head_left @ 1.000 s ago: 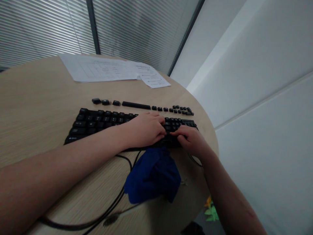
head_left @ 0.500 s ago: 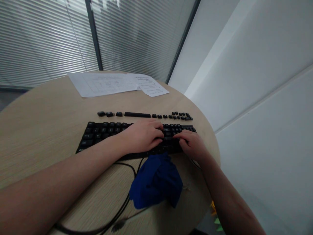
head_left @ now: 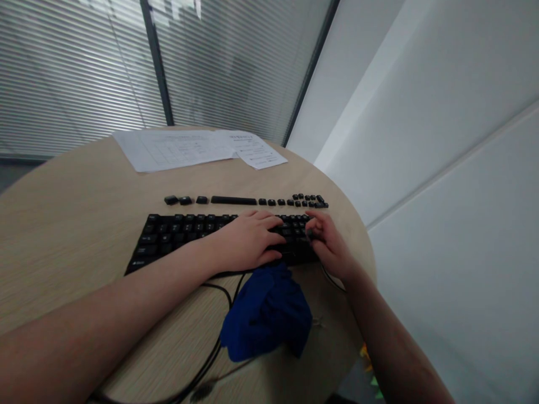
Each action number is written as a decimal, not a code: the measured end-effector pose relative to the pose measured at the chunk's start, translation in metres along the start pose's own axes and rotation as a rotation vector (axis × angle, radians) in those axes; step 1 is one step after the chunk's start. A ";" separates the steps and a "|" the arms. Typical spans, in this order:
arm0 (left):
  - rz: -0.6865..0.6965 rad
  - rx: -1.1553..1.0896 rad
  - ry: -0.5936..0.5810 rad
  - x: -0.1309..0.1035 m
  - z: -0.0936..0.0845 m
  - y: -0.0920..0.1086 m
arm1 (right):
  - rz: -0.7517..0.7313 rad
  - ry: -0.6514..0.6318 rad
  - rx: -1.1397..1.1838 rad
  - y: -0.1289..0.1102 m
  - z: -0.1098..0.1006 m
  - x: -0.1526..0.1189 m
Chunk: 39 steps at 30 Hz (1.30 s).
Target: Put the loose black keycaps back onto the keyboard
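A black keyboard (head_left: 162, 235) lies across the table, its lower right part stripped to a bare dark base. My left hand (head_left: 252, 238) rests on the keyboard's middle with its fingers spread. At the right end, my right hand (head_left: 330, 244) is raised slightly over the keys, thumb and fingers pinched round a small dark keycap (head_left: 310, 233). Behind the keyboard, loose black keycaps (head_left: 201, 200) form a line, with a long space bar (head_left: 233, 200) among them and a small cluster at the right.
A crumpled blue cloth (head_left: 267, 314) lies in front of the keyboard, against its near edge. Black cable (head_left: 210, 359) loops beside it on the round wooden table (head_left: 76, 224). Printed papers (head_left: 181, 148) lie at the far side. A white wall stands close on the right.
My right hand has lifted from the keys and turned, its fingers curling in with a small dark keycap. My left hand stays on the keyboard. The view has shifted slightly.
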State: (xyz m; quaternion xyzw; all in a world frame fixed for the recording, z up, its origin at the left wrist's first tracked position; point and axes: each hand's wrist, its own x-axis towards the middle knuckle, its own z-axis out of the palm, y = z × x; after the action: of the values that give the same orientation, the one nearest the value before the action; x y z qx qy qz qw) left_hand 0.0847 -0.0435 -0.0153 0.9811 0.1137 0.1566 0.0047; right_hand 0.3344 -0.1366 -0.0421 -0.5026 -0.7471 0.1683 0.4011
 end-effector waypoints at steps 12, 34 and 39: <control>-0.152 -0.127 0.225 0.003 -0.009 0.001 | 0.065 0.021 -0.133 -0.006 0.006 0.004; -0.220 -0.160 0.133 0.009 -0.003 0.013 | 0.046 -0.006 -0.140 -0.011 0.015 0.006; -0.252 -0.124 0.127 0.006 -0.006 0.010 | -0.077 0.008 -0.258 -0.005 0.008 0.008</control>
State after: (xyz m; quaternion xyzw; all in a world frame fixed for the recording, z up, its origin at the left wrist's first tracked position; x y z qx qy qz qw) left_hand 0.0906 -0.0520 -0.0077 0.9449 0.2264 0.2233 0.0776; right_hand 0.3240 -0.1308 -0.0403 -0.5216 -0.7798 0.0531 0.3421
